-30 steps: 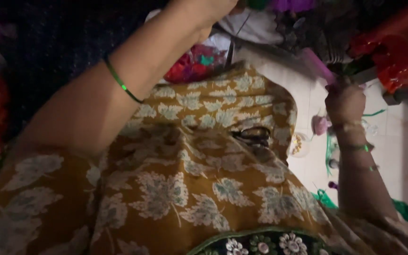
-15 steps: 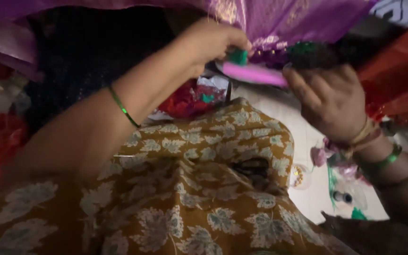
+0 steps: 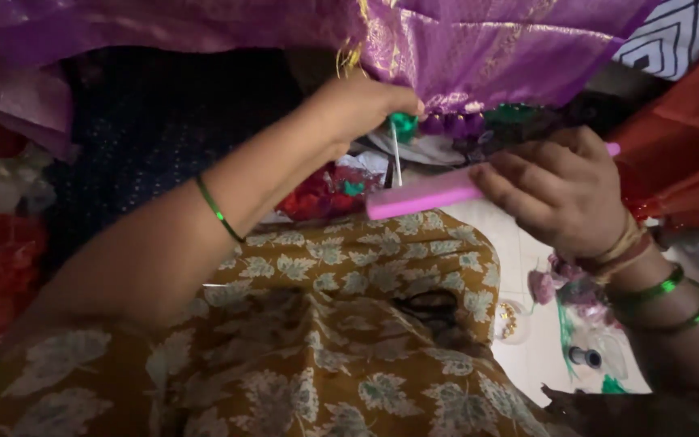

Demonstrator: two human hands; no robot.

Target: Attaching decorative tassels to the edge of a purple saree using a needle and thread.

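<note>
**Two hands at a purple hem**

Two hands meet under the draped purple cloth (image 3: 479, 48), raised to bring its hanging edge close. The left hand (image 3: 357, 109) has its fingers (image 3: 402, 105) pinched shut on a small green tuft (image 3: 404, 125) at the hem, a thin pale strand dangling below. The right hand (image 3: 564, 190) curls its fingers around a flat pink bar (image 3: 422, 194), held level just beneath. The cloth is glossy, gold-woven. Below lies a mustard floral garment (image 3: 349, 324) over the lap; a red bundle (image 3: 325, 190) sits beyond.
</note>
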